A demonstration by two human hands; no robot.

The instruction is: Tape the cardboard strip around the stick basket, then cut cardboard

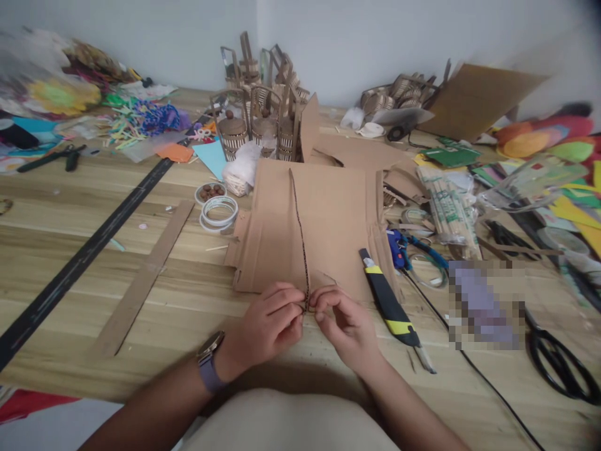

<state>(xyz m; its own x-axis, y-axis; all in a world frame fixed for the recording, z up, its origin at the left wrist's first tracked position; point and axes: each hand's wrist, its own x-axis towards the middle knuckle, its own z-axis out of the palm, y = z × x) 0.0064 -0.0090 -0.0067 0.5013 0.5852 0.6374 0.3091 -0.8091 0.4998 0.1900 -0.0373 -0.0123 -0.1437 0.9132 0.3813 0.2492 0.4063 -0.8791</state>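
A thin strip of corrugated cardboard stands on edge, its fluted side facing up and its far end reaching away over the cardboard sheet. My left hand pinches the strip's near end between thumb and fingers. On the other side of that end, my right hand has its thumb and forefinger closed at the strip's edge; the exact contact is partly hidden. Just right of my right hand lies a black and yellow utility knife, its blade end toward me.
A long black ruler and a flat cardboard strip lie left. Tape rolls sit beside the sheet. Small lidded baskets stand behind. Right are a glue gun, its cord, bundled sticks and black scissors.
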